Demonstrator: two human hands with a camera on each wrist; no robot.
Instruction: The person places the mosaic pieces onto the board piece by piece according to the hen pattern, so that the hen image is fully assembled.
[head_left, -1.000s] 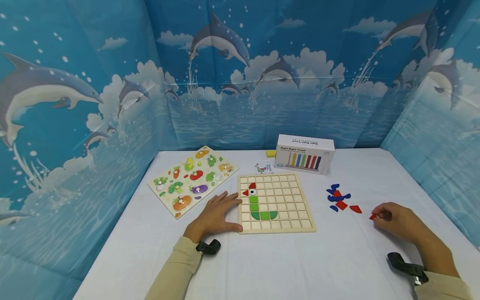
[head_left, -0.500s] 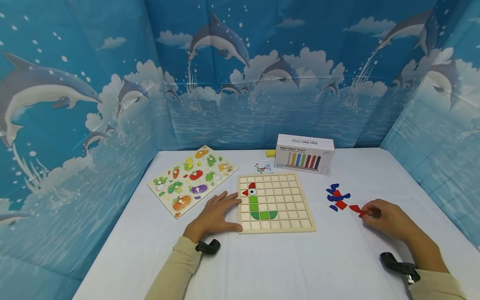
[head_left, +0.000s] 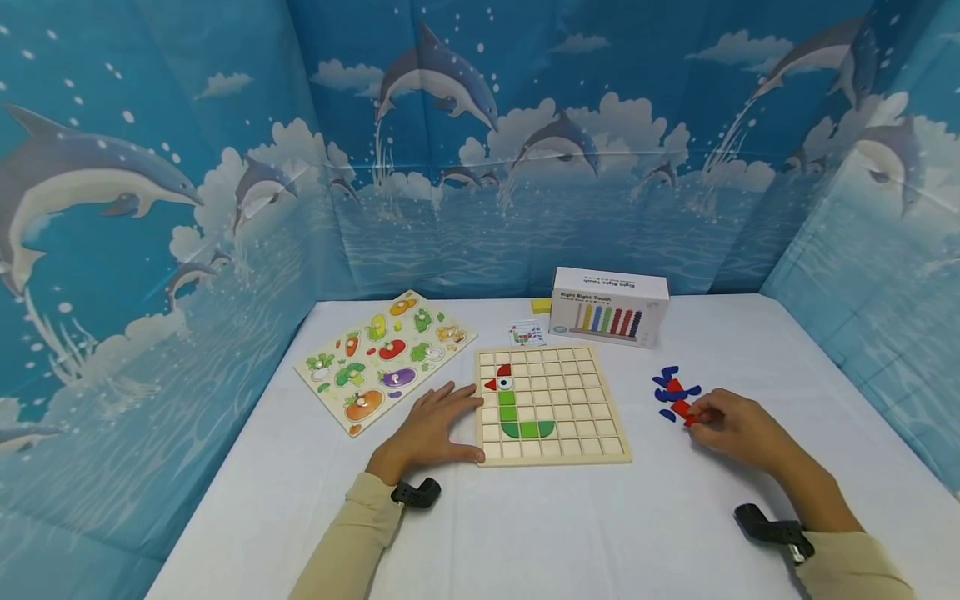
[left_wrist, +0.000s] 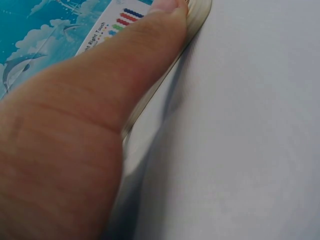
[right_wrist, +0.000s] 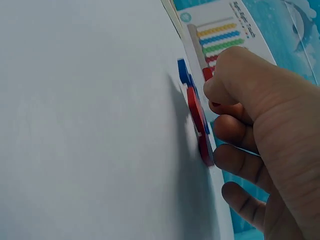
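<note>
Thumb [right_wrist: 225, 72] and forefinger of the right hand [head_left: 738, 427] pinch a small red piece [right_wrist: 207, 74] low over the table, well to the right of the board [head_left: 555, 463]; the other fingers curl loosely. The grip hides most of the piece, so its full shape cannot be told. A light hold by the edges seems best, since something this small would probably twist or slip if squeezed at one corner. Close by the fingertips, also right of the board, lie loose blue pieces [head_left: 671, 397] and red ones [head_left: 682, 409], some overlapping; the lower fingers could nudge these, so lifting the knuckles a little before any sideways move should help. The left hand [head_left: 429, 429] is spread at the board's left side, grasping nothing, with a fingertip and the thumb touching its edge. That looks enough to steady it; pushing harder might slide or tip it. On the board, green pieces [head_left: 508, 413], a red cap [head_left: 504, 370] and an eye [head_left: 505, 383] sit in the left-hand squares, and level, square seating like theirs is a good standard to match. Beyond the board's far edge lie a card [head_left: 527, 333], a yellow block [head_left: 541, 307] and a box [head_left: 609, 312]; left of the board is a vegetable puzzle [head_left: 336, 403].
</note>
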